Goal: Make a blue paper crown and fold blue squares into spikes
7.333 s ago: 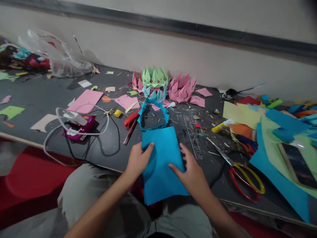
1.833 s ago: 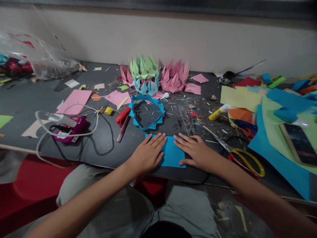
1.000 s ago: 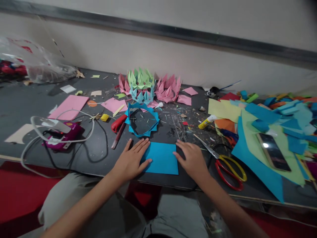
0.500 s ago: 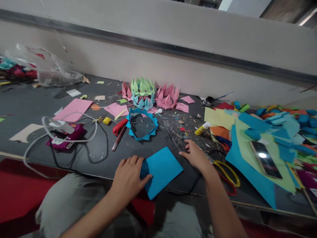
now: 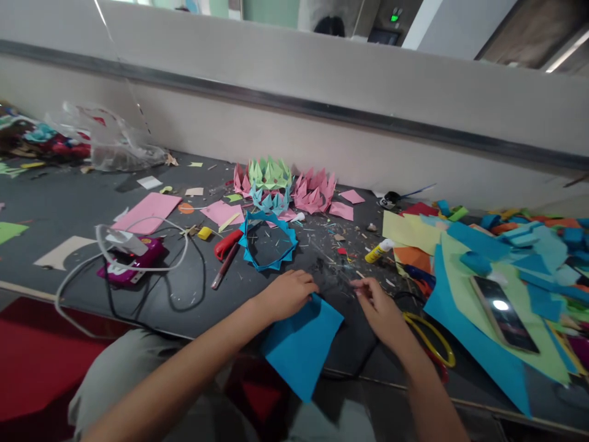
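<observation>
In the head view, the left hand (image 5: pixel 292 296) grips the top of the blue sheet (image 5: pixel 299 347), at six o'clock. From the sheet, the right hand (image 5: pixel 378 310) curls at two, its hold unclear; the blue ring (image 5: pixel 278 265) lies at eleven.

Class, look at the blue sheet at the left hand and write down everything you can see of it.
The blue sheet is plain, unmarked and looks like coloured paper, with straight edges and pointed corners. It lies turned corner-forward, its lowest corner reaching past the front edge of the table. The left hand grips its top, hiding part of it, and the surface looks slightly bent there. The right hand is beside it, apart. How many layers it has cannot be told.
</observation>
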Demonstrator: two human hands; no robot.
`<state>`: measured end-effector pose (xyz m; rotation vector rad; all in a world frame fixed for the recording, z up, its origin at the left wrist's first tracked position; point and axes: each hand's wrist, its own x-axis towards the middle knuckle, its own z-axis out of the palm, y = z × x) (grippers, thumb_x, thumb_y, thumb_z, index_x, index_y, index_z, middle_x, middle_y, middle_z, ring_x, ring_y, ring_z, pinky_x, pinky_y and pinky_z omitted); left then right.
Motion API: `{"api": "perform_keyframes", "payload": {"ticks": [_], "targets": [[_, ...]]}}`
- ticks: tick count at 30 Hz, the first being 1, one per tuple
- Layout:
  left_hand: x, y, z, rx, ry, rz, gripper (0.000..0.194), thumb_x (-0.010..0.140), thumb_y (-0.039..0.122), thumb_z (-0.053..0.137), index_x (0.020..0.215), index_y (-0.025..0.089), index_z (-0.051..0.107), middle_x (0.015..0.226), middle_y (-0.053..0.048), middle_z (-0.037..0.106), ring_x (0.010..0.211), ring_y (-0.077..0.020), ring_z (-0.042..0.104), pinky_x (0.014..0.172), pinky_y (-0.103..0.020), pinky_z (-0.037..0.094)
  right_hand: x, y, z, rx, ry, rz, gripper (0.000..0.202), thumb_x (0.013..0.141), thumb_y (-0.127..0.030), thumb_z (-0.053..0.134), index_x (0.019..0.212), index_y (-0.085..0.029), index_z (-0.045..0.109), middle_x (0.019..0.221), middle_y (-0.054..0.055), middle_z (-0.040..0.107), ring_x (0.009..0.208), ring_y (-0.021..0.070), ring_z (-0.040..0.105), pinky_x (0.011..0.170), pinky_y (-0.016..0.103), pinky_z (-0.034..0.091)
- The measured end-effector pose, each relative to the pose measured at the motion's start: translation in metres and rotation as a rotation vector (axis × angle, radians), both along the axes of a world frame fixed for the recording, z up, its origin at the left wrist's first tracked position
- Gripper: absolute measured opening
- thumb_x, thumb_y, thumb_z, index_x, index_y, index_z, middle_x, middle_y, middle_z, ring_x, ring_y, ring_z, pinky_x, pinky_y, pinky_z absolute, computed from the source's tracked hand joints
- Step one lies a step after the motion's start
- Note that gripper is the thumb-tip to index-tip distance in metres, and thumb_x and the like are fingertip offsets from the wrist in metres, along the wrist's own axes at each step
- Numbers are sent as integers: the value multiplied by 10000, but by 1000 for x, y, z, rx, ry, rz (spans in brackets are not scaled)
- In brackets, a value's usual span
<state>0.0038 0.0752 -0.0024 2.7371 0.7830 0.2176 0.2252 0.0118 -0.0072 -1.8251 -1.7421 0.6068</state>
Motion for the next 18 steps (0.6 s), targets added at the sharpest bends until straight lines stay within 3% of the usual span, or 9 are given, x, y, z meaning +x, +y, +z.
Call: {"api": "perform_keyframes", "payload": {"ticks": [4,7,12,18], "targets": [[-19,-3,5,-90,-62,72,233,816,78,461,975,168,606,940,-56,595,913,-181,553,809,-288,437,9,-17,-6,64,61,68,263,855,-295,341,1068,-207,468,1007,97,624,846,200,625,741,362,496],[-37,-2,7,-184,-116,141,283,814,39,416,992,165,595,965,-58,578,879,-160,570,776,-269,456,9,-25,-1,110,-19,95,284,863,-338,389,1091,-216,507,1027,97,621,910,216,604,774,368,492],[-55,4,5,-316,-196,204,305,802,57,485,1074,172,561,1037,-55,565,897,-138,576,796,-255,458,0,-28,4,119,-82,152,312,860,-377,428,1117,-232,531,989,70,629,857,194,611,730,315,508],[-57,9,-2,-359,-245,146,220,815,77,507,1005,152,589,974,-54,608,861,-135,581,760,-238,456,0,-24,-5,342,-213,208,168,857,-302,464,895,-220,605,825,53,645,774,182,611,696,305,494]]}}
